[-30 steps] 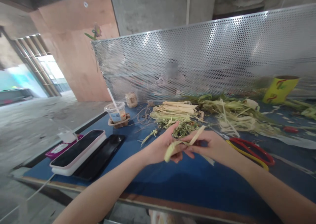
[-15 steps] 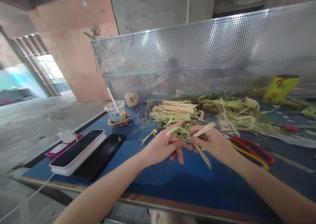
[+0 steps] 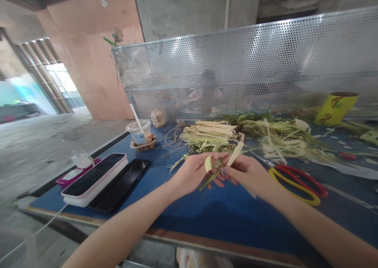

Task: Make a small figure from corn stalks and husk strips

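Close together over the near middle of the table, my two hands work on pale corn husk strips. My left hand (image 3: 191,172) is closed, with a short pale husk piece (image 3: 208,164) sticking up from its fingers and a greener end pointing down. Between thumb and fingers, my right hand (image 3: 249,171) pinches a longer husk strip (image 3: 236,153) that stands up above the hand. Fingertips of both hands nearly meet, and the join of the strips is partly hidden. Just behind lies a heap of small green sprigs (image 3: 206,145), and beyond it a stack of pale husks (image 3: 211,131).
Red-and-yellow-handled scissors (image 3: 298,183) lie right of my right hand. A loose husk pile (image 3: 283,138) and a yellow roll (image 3: 336,108) are farther back. Left are a lidded cup (image 3: 140,133), a black phone (image 3: 119,187) and a pink-edged device (image 3: 94,179). A perforated metal screen (image 3: 236,63) stands behind.
My hands have drawn closer together. The left fingers, spread before, have curled in, and the strip in my right hand now stands more upright.
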Available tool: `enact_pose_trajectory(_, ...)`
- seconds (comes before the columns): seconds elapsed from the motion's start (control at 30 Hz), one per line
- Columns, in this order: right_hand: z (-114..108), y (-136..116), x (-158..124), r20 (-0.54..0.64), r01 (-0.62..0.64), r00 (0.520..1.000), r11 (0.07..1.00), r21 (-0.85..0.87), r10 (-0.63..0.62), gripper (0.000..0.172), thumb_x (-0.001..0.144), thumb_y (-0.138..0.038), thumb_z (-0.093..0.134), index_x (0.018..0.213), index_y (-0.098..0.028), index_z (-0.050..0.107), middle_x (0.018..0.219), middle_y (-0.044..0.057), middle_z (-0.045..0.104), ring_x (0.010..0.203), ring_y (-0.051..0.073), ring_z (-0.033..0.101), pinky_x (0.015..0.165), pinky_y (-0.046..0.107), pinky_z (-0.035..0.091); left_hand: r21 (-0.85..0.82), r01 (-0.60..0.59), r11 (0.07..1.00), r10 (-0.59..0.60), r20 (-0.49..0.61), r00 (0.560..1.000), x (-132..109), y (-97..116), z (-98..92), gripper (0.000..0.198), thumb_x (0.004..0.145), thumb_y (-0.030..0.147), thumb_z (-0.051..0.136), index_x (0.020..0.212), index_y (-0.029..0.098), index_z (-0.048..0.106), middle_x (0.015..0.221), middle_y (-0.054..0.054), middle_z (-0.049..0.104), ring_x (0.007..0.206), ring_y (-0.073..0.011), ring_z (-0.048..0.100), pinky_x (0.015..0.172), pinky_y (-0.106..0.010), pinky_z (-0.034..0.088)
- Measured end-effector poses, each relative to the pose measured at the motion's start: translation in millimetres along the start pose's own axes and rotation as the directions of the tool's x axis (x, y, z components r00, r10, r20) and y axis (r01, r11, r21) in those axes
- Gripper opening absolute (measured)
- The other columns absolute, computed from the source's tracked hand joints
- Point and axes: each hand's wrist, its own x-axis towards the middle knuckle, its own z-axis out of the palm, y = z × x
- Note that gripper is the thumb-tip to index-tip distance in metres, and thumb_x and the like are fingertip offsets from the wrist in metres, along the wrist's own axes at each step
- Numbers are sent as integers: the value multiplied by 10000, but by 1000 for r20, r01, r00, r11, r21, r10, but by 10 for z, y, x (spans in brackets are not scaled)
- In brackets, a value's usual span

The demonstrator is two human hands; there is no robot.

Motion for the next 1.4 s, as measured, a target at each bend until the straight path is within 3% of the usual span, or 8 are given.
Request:
enact_pose_trajectory(0.33,-10,-86,-11,-96,-46,995,992,-117,35,297,755,-440,519,678,-157,569,554,-16,524,452,82,446,447,221,377,-119,-3,993,0,-33,999,65,-25,-16,392,813,405,462,1086,142,561,619,-42,651,593,-189,657,456,-242,507)
enact_pose_trajectory(0.53,19,-135,-13,-245,-3,968,971,-238,-56,285,738,-434,524,646,-186,631,634,12,596,593,144,523,541,252,411,-136,-31,990,28,-25,999,102,-76,-5,558,662,226,681,1167,105,475,669,-64,686,614,-203,667,450,-226,509)
enact_pose_trajectory(0.77,18,-124,-46,-406,-15,908,961,-277,-103,343,735,-447,533,519,-187,585,487,-10,431,478,118,396,455,249,335,-212,19,977,-26,-26,999,55,-9,31,420,669,227,677,1063,121,577,624,-39,675,606,-187,669,521,-252,534)
enact_pose_trajectory(0.97,53,-115,-28,-251,-23,968,990,-141,-13,313,752,-434,527,853,-187,691,492,-19,485,450,103,416,433,234,350,-287,0,958,-7,-21,1000,84,-81,40,267,642,266,700,803,77,602,618,-56,664,578,-176,660,493,-230,524)
enact_pose_trajectory(1.13,40,-91,-18,-75,-22,997,999,42,25,499,752,-432,542,1197,-213,485,535,-53,508,396,87,447,386,219,365,-203,-48,978,31,-87,996,111,-92,58,251,662,291,677,762,91,562,594,-37,641,523,-160,648,372,-165,465)
enact_pose_trajectory(1.2,-2,-104,-31,-31,-35,999,999,26,36,567,723,-381,597,1231,-205,415,535,-69,504,399,76,448,397,207,365,-155,-71,985,57,-93,994,105,-72,40,252,693,306,646,815,108,548,584,-23,631,511,-162,646,352,-162,452)
enact_pose_trajectory(1.33,-95,-153,-74,104,-56,993,998,-39,59,427,734,-268,601,1128,-182,459,547,-76,483,457,61,465,435,185,368,-85,-76,993,79,37,996,63,-23,-1,213,718,296,621,808,119,543,591,-5,613,452,-126,619,327,-141,397)
enact_pose_trajectory(1.4,-125,-179,-93,138,-73,988,997,-27,76,451,747,-238,586,1161,-197,413,555,-84,480,449,56,460,419,177,356,-59,-65,996,70,83,994,41,-4,-8,207,723,296,613,804,118,546,590,-3,610,435,-118,608,312,-137,365)
